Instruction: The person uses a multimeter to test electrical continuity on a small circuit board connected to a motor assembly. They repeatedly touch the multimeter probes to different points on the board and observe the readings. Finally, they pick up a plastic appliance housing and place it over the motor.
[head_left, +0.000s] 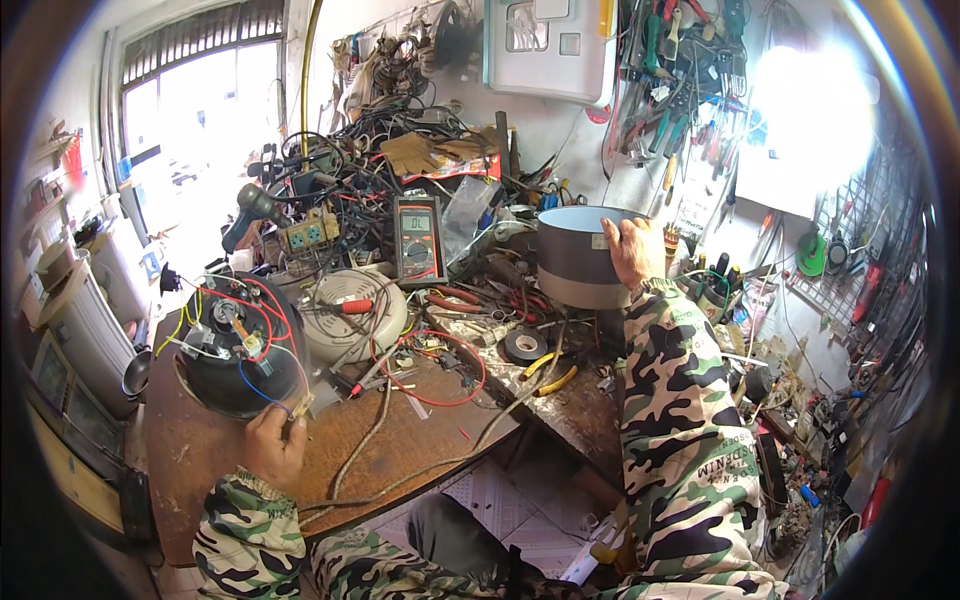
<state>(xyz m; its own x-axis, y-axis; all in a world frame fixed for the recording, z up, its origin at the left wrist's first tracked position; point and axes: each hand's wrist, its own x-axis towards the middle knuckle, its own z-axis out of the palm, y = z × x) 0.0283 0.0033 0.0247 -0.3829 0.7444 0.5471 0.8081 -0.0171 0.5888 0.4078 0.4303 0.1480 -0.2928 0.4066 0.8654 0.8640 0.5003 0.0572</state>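
At the left of the bench lies a round black appliance body [215,355], its underside showing red, yellow, white and blue wires. My left hand [275,445] pinches a small yellowish connector piece [302,404] beside it, close to the end of the blue wire. Farther right, my right hand [635,250] grips the rim of a dark grey cylindrical shell [580,258] with a pale inside and a lighter lower band. A digital multimeter [418,242] stands upright behind the bench middle. Its red probe [357,307] rests on a round cream-coloured cover [350,325].
A black tape roll [525,345] and yellow-handled pliers [550,372] lie on the bench's right part. A grey cable [440,464] crosses the brown bench top [400,440]. Heaped cords [350,160] pile up behind; tools [690,75] hang on the wall.
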